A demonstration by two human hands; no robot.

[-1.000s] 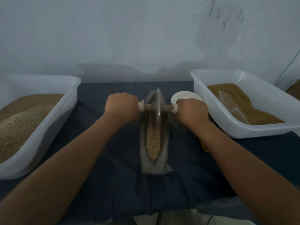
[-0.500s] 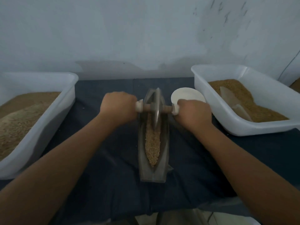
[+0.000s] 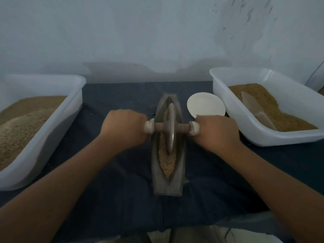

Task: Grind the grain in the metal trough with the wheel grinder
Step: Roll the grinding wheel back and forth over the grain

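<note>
On the tabletop (image 3: 114, 190), left grip (image 3: 125, 130) and right grip (image 3: 217, 132) clench one wheel grinder's (image 3: 171, 128) handle ends in one metal trough (image 3: 166, 186) of grain (image 3: 168, 163); two tubs (image 3: 52, 120) (image 3: 263, 139), one dish (image 3: 206, 106) alongside.

Two hands (left hand (image 3: 125, 128), right hand (image 3: 217, 132)), two white tubs, left tub (image 3: 52, 137) and right tub (image 3: 263, 137), one metal trough (image 3: 157, 181), one wheel grinder (image 3: 171, 127), one white dish (image 3: 205, 106), one scoop (image 3: 257, 111).

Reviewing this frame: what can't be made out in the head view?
All head view:
- Handle ends of the wheel grinder: wrapped by the left hand and right hand.
- Where its wheel meets the grain: hidden low in the metal trough.
- Left tub: cut by the frame edge.
- White dish, near rim: behind the right hand.
</note>
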